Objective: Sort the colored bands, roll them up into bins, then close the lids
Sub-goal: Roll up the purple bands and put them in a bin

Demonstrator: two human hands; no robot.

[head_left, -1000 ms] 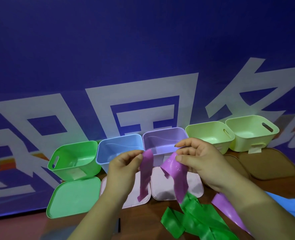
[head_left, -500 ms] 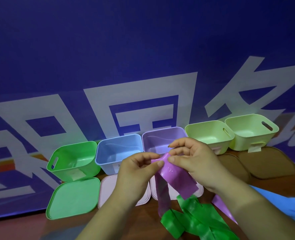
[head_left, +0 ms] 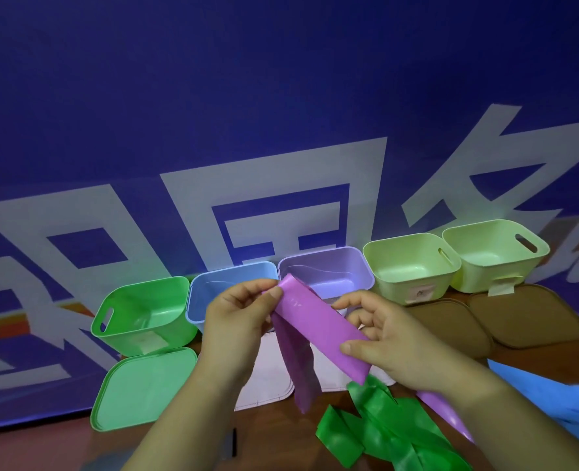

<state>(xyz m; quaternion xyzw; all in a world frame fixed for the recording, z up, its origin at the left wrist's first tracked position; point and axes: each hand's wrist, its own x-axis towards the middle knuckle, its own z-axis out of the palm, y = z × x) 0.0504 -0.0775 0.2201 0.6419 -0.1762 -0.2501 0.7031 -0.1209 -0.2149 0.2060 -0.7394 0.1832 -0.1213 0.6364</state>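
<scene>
Clearance on the far left was fine: green bin (head_left: pixel 145 311) stood open, its green lid (head_left: pixel 145 389) flat on the table (head_left: pixel 281 440) just in front. Blue bin (head_left: pixel 227 283) came next, open, partly behind the left hand (head_left: pixel 237 321). That hand pinched the upper end of the purple band (head_left: pixel 318 331) between thumb and fingertips, held off the table just in front of the open purple bin (head_left: pixel 325 270). A loose tail hung from that end over the pale lids (head_left: pixel 271 389). Right hand (head_left: pixel 383 338) gripped the lower end of the flat folded span, thumb on top, fingers curled behind. Judged step: rolling the band before the drop. To do it well: span taut, edges aligned, tail wound in so nothing caught the bin rim, then lifted over the near wall. Purple bin looked empty, so room inside seemed ample. Green band (head_left: pixel 383 433) lay heaped under the right wrist with a second purple strip (head_left: pixel 447 416) beside it, so there was a risk of dragging them. Further right, pale green bins (head_left: pixel 407 266) stood open, brown lids (head_left: pixel 525 321) in front, blue band (head_left: pixel 553 399) at the frame edge.
</scene>
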